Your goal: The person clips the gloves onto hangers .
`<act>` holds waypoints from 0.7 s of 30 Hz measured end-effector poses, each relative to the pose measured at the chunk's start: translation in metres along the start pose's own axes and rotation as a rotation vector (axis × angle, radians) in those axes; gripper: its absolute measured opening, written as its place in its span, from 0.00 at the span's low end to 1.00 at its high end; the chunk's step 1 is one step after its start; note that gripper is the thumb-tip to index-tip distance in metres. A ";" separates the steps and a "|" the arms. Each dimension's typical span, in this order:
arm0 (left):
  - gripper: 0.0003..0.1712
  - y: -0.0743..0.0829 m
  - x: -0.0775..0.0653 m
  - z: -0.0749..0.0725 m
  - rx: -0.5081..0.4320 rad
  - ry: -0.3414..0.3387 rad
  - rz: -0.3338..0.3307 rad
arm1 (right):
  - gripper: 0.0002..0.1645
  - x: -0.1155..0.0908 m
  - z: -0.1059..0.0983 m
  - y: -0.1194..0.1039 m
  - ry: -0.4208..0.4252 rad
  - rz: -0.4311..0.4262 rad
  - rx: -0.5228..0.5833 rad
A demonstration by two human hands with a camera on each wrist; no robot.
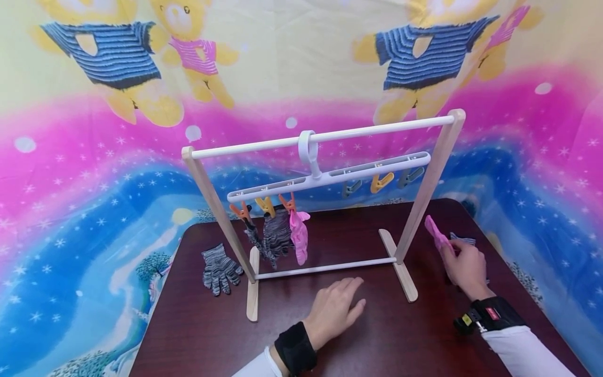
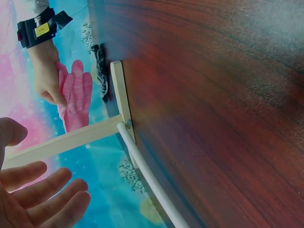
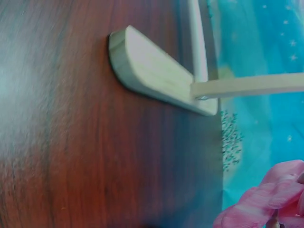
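I see the right grip (image 1: 466,269) pinching one pink glove (image 2: 76,97) beside the drying rack (image 1: 424,199); the left grip (image 1: 332,311) spreads loosely above the desk (image 1: 381,340). I count six clothespins (image 1: 382,182) on one hanger (image 1: 330,179): two orange, two yellow, two grey. The red wrist label (image 1: 492,313) is too small to read.

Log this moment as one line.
right hand: holding pink glove, right of rack | left hand: empty, above table | hanger: clipped gloves at left, three bare clips at right
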State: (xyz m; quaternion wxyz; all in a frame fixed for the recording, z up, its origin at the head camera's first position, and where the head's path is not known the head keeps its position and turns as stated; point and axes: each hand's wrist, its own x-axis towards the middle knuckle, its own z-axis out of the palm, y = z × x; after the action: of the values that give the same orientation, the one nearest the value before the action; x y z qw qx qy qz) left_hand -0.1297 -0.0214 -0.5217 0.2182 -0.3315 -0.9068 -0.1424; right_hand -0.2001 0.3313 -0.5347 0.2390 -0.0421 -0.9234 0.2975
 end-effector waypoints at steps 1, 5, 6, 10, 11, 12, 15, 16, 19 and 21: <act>0.24 -0.001 0.000 -0.001 -0.008 -0.004 -0.004 | 0.17 -0.001 -0.001 -0.002 0.014 -0.007 0.008; 0.23 -0.002 0.001 -0.004 -0.038 -0.013 -0.023 | 0.16 -0.004 -0.004 -0.009 0.056 -0.022 0.035; 0.23 -0.003 0.001 -0.005 -0.043 -0.012 -0.026 | 0.16 -0.006 -0.004 -0.010 0.062 -0.022 0.048; 0.23 -0.004 0.001 -0.008 -0.058 -0.004 -0.037 | 0.15 -0.013 -0.008 -0.015 0.088 -0.020 0.088; 0.23 -0.005 0.001 -0.009 -0.061 -0.002 -0.041 | 0.14 -0.014 -0.009 -0.017 0.096 -0.017 0.100; 0.23 -0.005 0.000 -0.010 -0.065 0.002 -0.045 | 0.14 -0.016 -0.010 -0.018 0.102 -0.012 0.108; 0.23 -0.007 0.000 -0.014 -0.078 0.009 -0.059 | 0.13 -0.019 -0.013 -0.024 0.136 -0.005 0.127; 0.23 -0.008 -0.001 -0.015 -0.082 0.011 -0.064 | 0.13 -0.019 -0.014 -0.026 0.149 -0.003 0.136; 0.23 -0.010 -0.001 -0.018 -0.099 0.014 -0.076 | 0.11 -0.019 -0.018 -0.033 0.188 -0.005 0.167; 0.22 -0.010 -0.002 -0.020 -0.110 0.012 -0.083 | 0.10 -0.020 -0.021 -0.038 0.212 -0.004 0.185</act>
State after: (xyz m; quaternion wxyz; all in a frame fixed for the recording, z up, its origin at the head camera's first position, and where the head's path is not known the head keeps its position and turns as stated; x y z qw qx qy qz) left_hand -0.1291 -0.0381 -0.5064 0.1989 -0.3041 -0.9093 -0.2030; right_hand -0.1705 0.3071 -0.5071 0.3387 -0.0494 -0.8615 0.3750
